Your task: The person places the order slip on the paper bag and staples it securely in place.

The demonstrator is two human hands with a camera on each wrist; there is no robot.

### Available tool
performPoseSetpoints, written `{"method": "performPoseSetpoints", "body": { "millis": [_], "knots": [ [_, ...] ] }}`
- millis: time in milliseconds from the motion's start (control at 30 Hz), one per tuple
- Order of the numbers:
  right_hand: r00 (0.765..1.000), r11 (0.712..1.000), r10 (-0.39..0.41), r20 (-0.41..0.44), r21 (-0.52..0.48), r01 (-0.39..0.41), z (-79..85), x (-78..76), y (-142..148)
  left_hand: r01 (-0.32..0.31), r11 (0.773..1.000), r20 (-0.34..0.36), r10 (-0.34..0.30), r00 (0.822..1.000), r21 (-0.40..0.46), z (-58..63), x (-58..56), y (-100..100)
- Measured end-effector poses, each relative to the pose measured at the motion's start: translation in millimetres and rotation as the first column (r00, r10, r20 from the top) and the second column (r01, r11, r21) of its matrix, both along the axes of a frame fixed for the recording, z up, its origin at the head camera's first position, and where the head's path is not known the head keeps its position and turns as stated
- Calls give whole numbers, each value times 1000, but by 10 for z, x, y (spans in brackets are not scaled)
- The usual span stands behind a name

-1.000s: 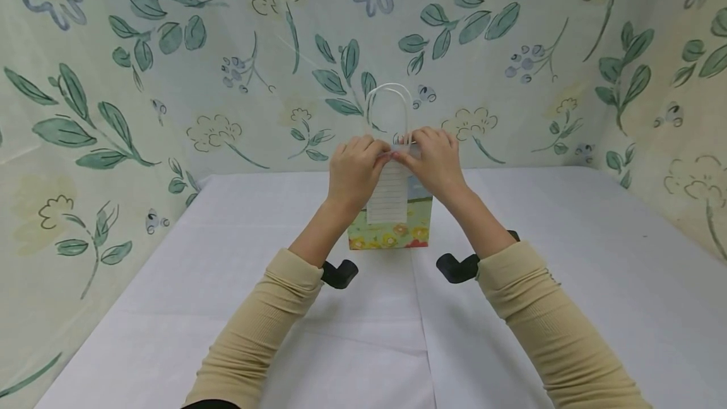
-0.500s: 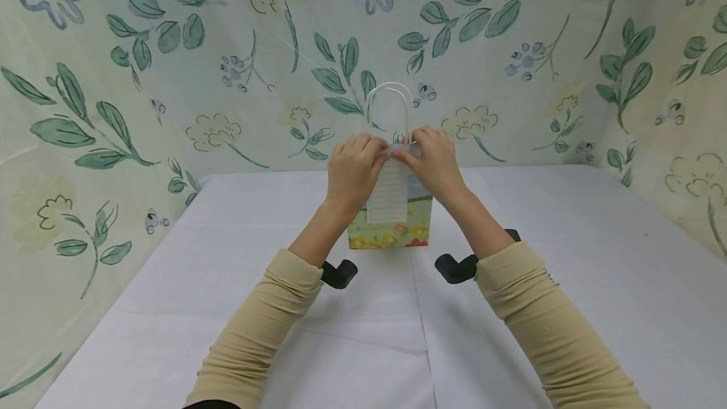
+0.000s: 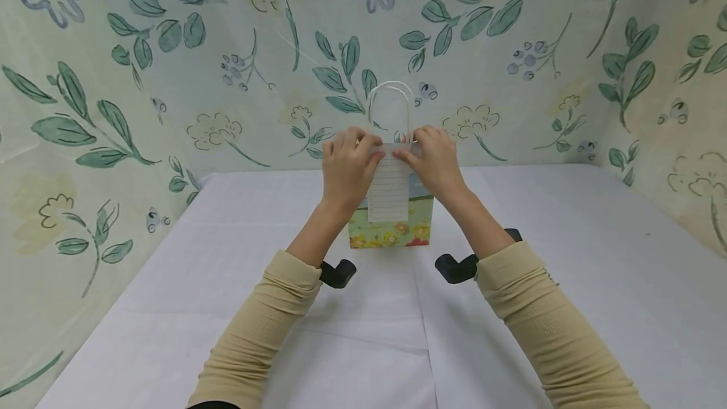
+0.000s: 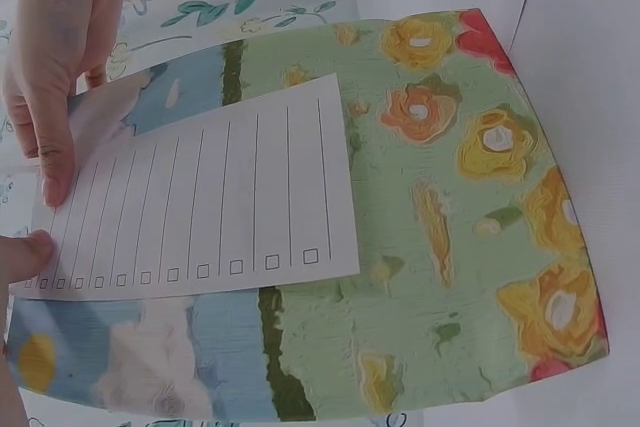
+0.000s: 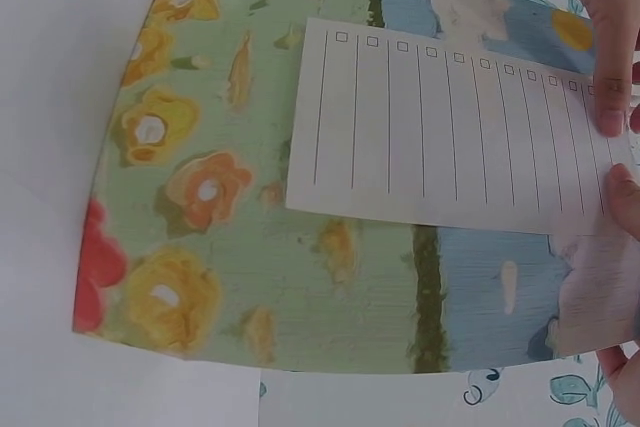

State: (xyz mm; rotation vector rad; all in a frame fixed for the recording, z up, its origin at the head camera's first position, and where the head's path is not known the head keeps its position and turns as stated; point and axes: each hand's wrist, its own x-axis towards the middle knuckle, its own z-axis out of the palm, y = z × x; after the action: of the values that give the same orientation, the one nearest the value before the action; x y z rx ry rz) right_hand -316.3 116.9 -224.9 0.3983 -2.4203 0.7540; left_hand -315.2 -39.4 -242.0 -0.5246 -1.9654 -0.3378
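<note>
A small paper gift bag [image 3: 421, 214], printed with flowers over green and blue, stands upright with its white handles [image 3: 410, 120] raised. Against its front lies a lined checklist sheet [image 3: 388, 194], its top edge near the bag's rim. My left hand [image 3: 348, 166] pinches the sheet's upper left corner against the bag, thumb in front. On the other side my right hand [image 3: 437, 161] does likewise at the upper right, its thumb [image 5: 625, 197] on the sheet. Fingers behind the rim are mostly hidden. The sheet's row of small boxes shows in the left wrist view.
A white cloth [image 3: 199, 295] covers the table under the bag. Floral fabric [image 3: 255, 125] hangs behind and at both sides. Black wrist mounts [image 3: 339, 274] stick out below both cuffs.
My left hand has shifted slightly left, so its thumb now sits farther from the right thumb. The right hand, the sheet and the bag have hardly moved.
</note>
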Motion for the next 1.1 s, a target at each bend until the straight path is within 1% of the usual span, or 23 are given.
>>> {"method": "performPoseSetpoints", "body": {
  "millis": [133, 233, 333, 567, 667, 933, 1100],
  "knots": [
    [1000, 1000, -3, -11, 6, 4, -5, -1, 7, -29, 1000, -25, 29, 999, 2, -23, -16, -8],
    [1000, 1000, -2, -12, -2, 2, -9, -2, 8, -39, 999, -28, 40, 999, 12, -39, -23, -14],
    [1000, 1000, -4, -6, -12, 4, -8, 3, 8, -30, 999, -13, 30, 999, 32, -49, -31, -19],
    [1000, 999, 2, -16, -36, -2, -40, -3, 10, 5, 998, 56, -9, 998, 58, -58, -39, -31],
    [1000, 999, 3, -29, -37, -4, -53, -6, 12, 28, 998, 62, -32, 998, 65, -83, -53, -32],
    [998, 999, 21, -54, -43, -23, -75, -2, 4, 57, 994, 61, -63, 996, 91, -174, -92, -47],
    [998, 999, 15, -56, -42, -17, -78, 7, 5, 48, 996, 70, -53, 996, 81, -200, -97, -50]
  ]
}}
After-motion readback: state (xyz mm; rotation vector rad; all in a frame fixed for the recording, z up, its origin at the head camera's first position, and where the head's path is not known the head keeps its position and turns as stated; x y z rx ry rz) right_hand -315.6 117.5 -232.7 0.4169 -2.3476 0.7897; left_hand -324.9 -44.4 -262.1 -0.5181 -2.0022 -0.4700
